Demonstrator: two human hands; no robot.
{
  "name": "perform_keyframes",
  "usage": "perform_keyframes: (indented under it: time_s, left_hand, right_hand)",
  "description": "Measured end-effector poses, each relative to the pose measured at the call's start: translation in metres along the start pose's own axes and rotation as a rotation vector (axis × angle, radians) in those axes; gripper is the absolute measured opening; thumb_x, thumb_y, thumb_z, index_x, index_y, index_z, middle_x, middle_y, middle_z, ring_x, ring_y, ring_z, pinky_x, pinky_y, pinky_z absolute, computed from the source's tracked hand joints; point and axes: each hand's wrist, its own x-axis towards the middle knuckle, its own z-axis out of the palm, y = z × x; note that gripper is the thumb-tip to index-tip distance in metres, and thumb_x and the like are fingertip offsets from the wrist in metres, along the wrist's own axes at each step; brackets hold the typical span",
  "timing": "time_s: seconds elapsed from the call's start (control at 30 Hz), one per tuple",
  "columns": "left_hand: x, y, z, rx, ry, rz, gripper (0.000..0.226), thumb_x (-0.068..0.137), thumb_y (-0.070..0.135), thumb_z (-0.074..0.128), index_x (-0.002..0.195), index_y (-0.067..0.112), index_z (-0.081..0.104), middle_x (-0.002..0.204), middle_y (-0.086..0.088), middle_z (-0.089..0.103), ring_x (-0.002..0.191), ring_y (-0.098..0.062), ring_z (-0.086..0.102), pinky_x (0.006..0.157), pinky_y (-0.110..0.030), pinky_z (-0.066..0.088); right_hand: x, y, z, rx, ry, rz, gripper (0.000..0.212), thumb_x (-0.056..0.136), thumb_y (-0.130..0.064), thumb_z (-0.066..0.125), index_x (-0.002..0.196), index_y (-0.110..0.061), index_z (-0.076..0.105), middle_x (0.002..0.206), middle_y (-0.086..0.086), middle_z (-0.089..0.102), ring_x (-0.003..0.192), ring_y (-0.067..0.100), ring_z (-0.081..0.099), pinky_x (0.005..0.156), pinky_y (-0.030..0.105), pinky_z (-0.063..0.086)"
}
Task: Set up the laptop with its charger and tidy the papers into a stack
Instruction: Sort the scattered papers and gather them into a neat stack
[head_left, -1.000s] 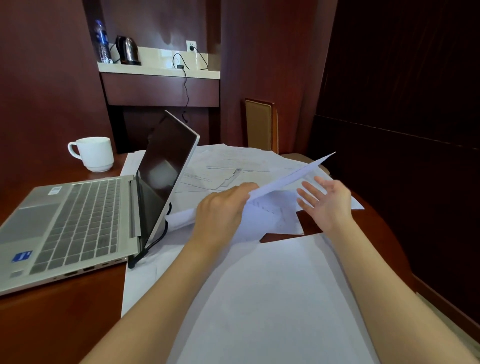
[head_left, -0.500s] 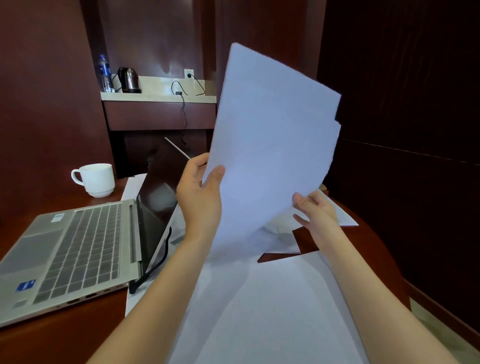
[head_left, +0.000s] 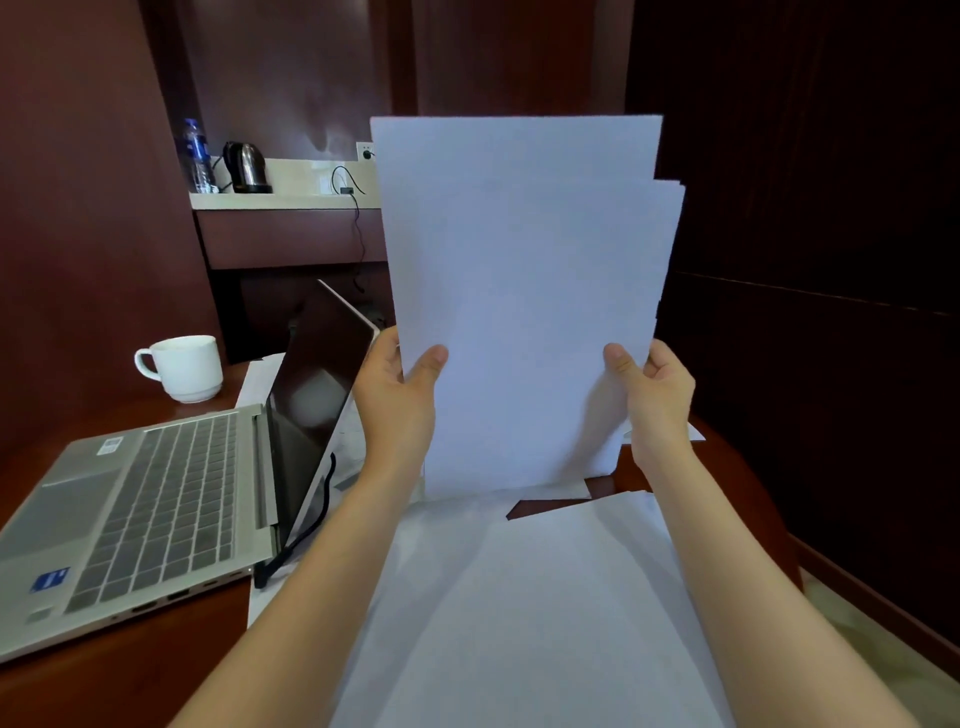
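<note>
white sheets (head_left: 519, 312) upright now, right hand (head_left: 661, 402) gripping too

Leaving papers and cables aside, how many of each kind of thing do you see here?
Laptop: 1
White mug: 1
Kettle: 1
Water bottle: 1
Left hand and right hand, gripping the paper sheaf: 2
Total: 6

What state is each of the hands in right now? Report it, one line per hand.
Left hand: grips the left edge of the upright papers, thumb in front.
Right hand: grips the papers' right edge, thumb in front.
</note>
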Motion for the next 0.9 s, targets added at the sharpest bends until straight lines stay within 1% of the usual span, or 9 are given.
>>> perform_keyframes:
  time_s: [0.1, 0.23, 0.33, 0.43, 0.53, 0.63, 0.77, 0.83, 0.9]
  left_hand:
    - [0.001, -0.005, -0.001, 0.039, 0.001, -0.009, 0.022, 0.088, -0.002, 0.056, 0.098, 0.018, 0.057, 0.104, 0.0, 0.066, 0.095, -0.01, 0.063, 0.085, -0.021, 0.05]
    - [0.0, -0.012, -0.004, 0.058, -0.028, -0.084, 0.024, 0.09, 0.002, 0.056, 0.096, 0.024, 0.056, 0.098, 0.01, 0.065, 0.093, -0.008, 0.063, 0.085, -0.024, 0.05]
    - [-0.004, -0.018, -0.006, 0.129, -0.092, -0.158, 0.025, 0.092, 0.009, 0.056, 0.115, 0.019, 0.053, 0.104, 0.01, 0.061, 0.097, -0.01, 0.058, 0.085, -0.023, 0.045]
    - [-0.007, -0.021, -0.006, 0.212, -0.097, -0.218, 0.033, 0.091, 0.013, 0.057, 0.123, 0.017, 0.053, 0.108, 0.008, 0.059, 0.097, -0.009, 0.055, 0.084, -0.021, 0.042]
    - [-0.006, -0.018, -0.005, 0.202, -0.095, -0.275, 0.025, 0.093, 0.011, 0.055, 0.117, 0.016, 0.057, 0.093, 0.013, 0.061, 0.082, -0.006, 0.058, 0.065, -0.01, 0.045]
    - [-0.004, -0.011, -0.004, 0.147, -0.079, -0.322, 0.026, 0.095, 0.012, 0.052, 0.12, 0.013, 0.058, 0.101, 0.006, 0.062, 0.091, -0.013, 0.059, 0.076, -0.022, 0.045]
    - [-0.003, -0.001, -0.003, 0.123, -0.163, -0.318, 0.025, 0.096, 0.009, 0.048, 0.117, 0.021, 0.054, 0.104, 0.007, 0.061, 0.095, -0.013, 0.059, 0.076, -0.023, 0.045]
    - [-0.002, 0.002, 0.0, 0.136, -0.231, -0.283, 0.028, 0.095, 0.003, 0.045, 0.116, 0.023, 0.048, 0.103, 0.008, 0.06, 0.092, -0.009, 0.06, 0.069, -0.017, 0.048]
    - [-0.002, 0.004, 0.001, 0.195, -0.25, -0.219, 0.043, 0.092, -0.001, 0.044, 0.127, 0.023, 0.039, 0.105, 0.01, 0.058, 0.093, -0.007, 0.06, 0.069, -0.019, 0.049]
  right_hand:
    - [0.001, 0.002, -0.001, -0.056, -0.038, -0.001, 0.019, 0.091, -0.01, 0.059, 0.109, -0.012, 0.056, 0.099, -0.004, 0.064, 0.09, 0.009, 0.06, 0.071, 0.013, 0.049]
    - [0.002, 0.013, -0.004, -0.179, -0.122, 0.058, 0.034, 0.092, -0.014, 0.058, 0.125, -0.007, 0.049, 0.122, 0.004, 0.059, 0.111, 0.019, 0.055, 0.085, 0.024, 0.046]
    - [0.001, 0.018, -0.001, -0.235, -0.173, 0.144, 0.04, 0.094, -0.024, 0.055, 0.131, -0.012, 0.045, 0.134, 0.004, 0.051, 0.125, 0.022, 0.046, 0.101, 0.036, 0.04]
    - [0.0, 0.016, 0.003, -0.243, -0.172, 0.167, 0.036, 0.098, -0.027, 0.047, 0.132, -0.014, 0.046, 0.128, 0.0, 0.05, 0.116, 0.016, 0.045, 0.091, 0.029, 0.037]
    - [0.0, 0.015, 0.001, -0.217, -0.143, 0.167, 0.03, 0.1, -0.021, 0.043, 0.127, -0.011, 0.05, 0.112, -0.004, 0.052, 0.097, 0.009, 0.049, 0.08, 0.022, 0.038]
    - [-0.001, 0.009, 0.004, -0.221, -0.151, 0.1, 0.019, 0.099, -0.017, 0.045, 0.114, -0.013, 0.056, 0.1, -0.006, 0.058, 0.083, 0.002, 0.054, 0.067, 0.012, 0.044]
    - [0.013, -0.012, 0.005, -0.276, -0.087, 0.036, 0.018, 0.094, -0.012, 0.052, 0.079, -0.018, 0.06, 0.077, -0.002, 0.059, 0.071, 0.013, 0.054, 0.067, 0.026, 0.045]
    - [0.028, -0.023, -0.001, -0.351, -0.055, 0.06, 0.016, 0.09, -0.014, 0.057, 0.076, -0.016, 0.064, 0.081, 0.006, 0.064, 0.073, 0.021, 0.06, 0.071, 0.035, 0.051]
    - [0.039, -0.033, -0.01, -0.406, -0.073, 0.164, 0.013, 0.09, -0.012, 0.059, 0.078, -0.013, 0.066, 0.093, 0.015, 0.067, 0.078, 0.027, 0.063, 0.077, 0.041, 0.054]
